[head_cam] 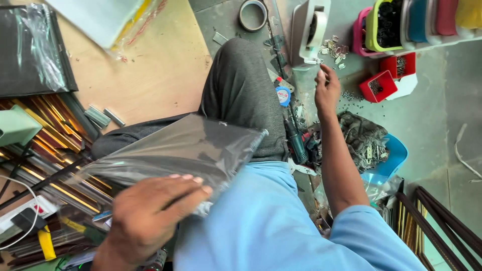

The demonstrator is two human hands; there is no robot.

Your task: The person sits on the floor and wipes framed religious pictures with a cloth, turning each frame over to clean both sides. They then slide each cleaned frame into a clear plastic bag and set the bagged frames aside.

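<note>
Left hand (150, 216) nearest, flat and spread on plastic-wrapped dark panel (175, 150) lying across lap. Likely light, stiff inside, wrap slick; best gripped at an edge. Farther out, right hand (326, 88) reaching, fingers pinched near small metal clips (335, 50) by white tape dispenser (309, 30); anything pinched too small to tell. Panel's near edge hidden under hand.

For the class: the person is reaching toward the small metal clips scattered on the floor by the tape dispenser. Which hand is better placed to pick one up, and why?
Right. The right hand is stretched out just below the small metal clips beside the tape dispenser, fingers free. The left hand is far back, pressing the plastic-wrapped dark panel on the lap.
</note>
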